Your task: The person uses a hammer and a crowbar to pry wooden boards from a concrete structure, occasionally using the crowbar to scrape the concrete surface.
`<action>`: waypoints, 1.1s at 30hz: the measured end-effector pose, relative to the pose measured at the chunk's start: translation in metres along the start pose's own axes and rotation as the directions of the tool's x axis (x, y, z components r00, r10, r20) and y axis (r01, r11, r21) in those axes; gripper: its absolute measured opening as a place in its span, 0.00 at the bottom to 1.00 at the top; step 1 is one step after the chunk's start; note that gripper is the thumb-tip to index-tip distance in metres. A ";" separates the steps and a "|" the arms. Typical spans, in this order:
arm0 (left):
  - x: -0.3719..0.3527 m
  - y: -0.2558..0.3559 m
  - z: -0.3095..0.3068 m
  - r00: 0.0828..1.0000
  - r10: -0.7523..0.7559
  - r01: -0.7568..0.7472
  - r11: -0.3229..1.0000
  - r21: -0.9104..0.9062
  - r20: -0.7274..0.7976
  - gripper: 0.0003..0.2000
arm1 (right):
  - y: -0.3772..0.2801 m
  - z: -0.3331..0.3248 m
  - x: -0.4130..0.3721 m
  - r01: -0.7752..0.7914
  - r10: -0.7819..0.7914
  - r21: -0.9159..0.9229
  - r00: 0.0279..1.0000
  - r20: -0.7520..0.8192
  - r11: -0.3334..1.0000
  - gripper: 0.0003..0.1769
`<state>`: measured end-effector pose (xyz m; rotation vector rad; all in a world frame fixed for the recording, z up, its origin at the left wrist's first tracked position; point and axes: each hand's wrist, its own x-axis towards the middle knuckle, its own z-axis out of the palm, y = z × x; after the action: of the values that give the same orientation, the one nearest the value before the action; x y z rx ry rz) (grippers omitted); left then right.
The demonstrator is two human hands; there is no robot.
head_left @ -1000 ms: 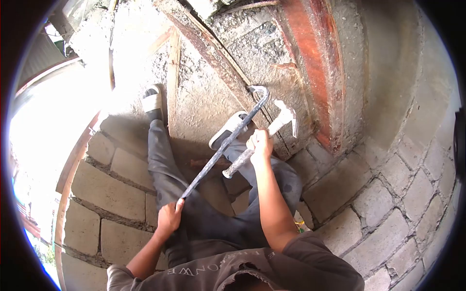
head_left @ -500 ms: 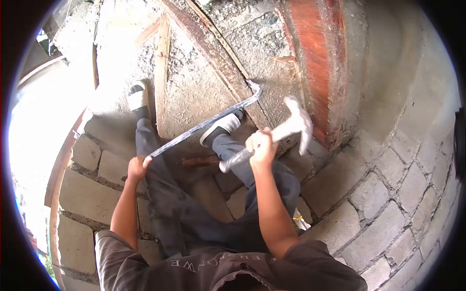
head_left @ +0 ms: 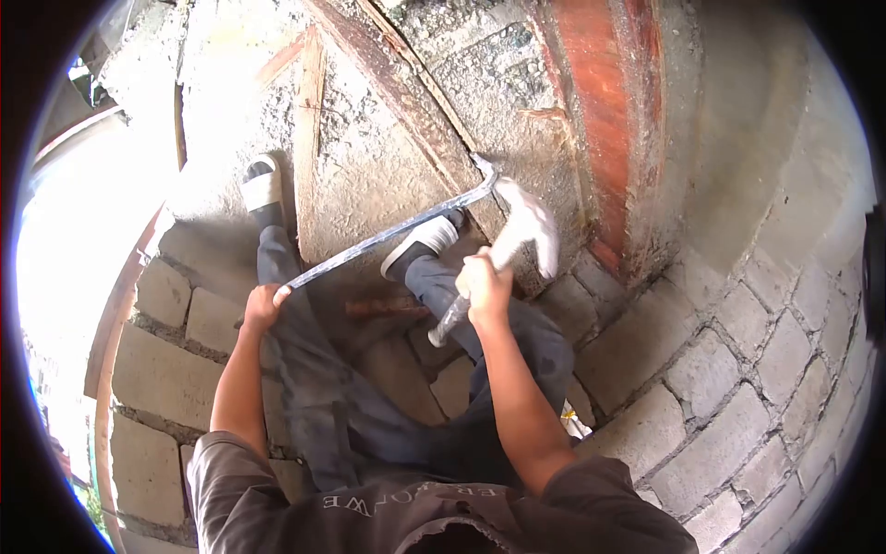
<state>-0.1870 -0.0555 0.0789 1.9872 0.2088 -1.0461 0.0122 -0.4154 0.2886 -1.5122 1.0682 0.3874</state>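
My left hand [head_left: 265, 307] is closed round the near end of a long grey crowbar [head_left: 378, 238]. The bar slants up to the right, and its hooked tip sits at the seam beside a wooden strip [head_left: 441, 148]. In my right hand [head_left: 484, 288] is a claw hammer [head_left: 524, 226], gripped by the middle of its handle. The hammer's head is right at the bend of the crowbar, seemingly touching it. Rough concrete [head_left: 369, 175] lies under and around the bar.
A reddish wooden board [head_left: 602, 111] runs down at the right of the concrete. Block walls [head_left: 711, 443] curve round both sides. My sandalled feet [head_left: 263, 185] rest against the concrete, one partly under the crowbar. A wood piece [head_left: 380, 307] lies between my legs.
The hammer has swung left to the crowbar's bend, with my right hand shifting slightly left and down. The crowbar's hooked end is nearly where it was; my left hand has barely moved.
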 end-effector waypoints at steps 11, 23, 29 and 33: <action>0.007 -0.011 0.006 1.000 -0.001 0.001 1.000 -0.012 -0.016 0.40 | 0.005 -0.007 0.007 0.082 -0.082 0.180 0.997 -0.004 0.980 0.15; 0.027 -0.021 0.016 0.981 0.083 -0.082 0.997 0.010 -0.173 0.42 | 0.020 -0.020 0.025 -0.006 0.005 0.279 1.000 0.002 0.960 0.13; 0.046 -0.036 0.022 0.997 0.054 -0.053 0.998 0.035 -0.048 0.43 | 0.027 -0.007 0.029 -0.231 0.229 0.078 0.973 0.036 0.970 0.13; 0.040 -0.033 0.023 0.993 0.056 -0.056 0.998 0.001 -0.109 0.42 | 0.038 -0.001 0.034 -0.220 0.208 0.156 0.974 0.093 0.963 0.14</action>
<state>-0.1915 -0.0615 0.0224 2.0383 0.2112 -0.9029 -0.0003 -0.4254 0.2401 -1.2292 1.1779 0.4901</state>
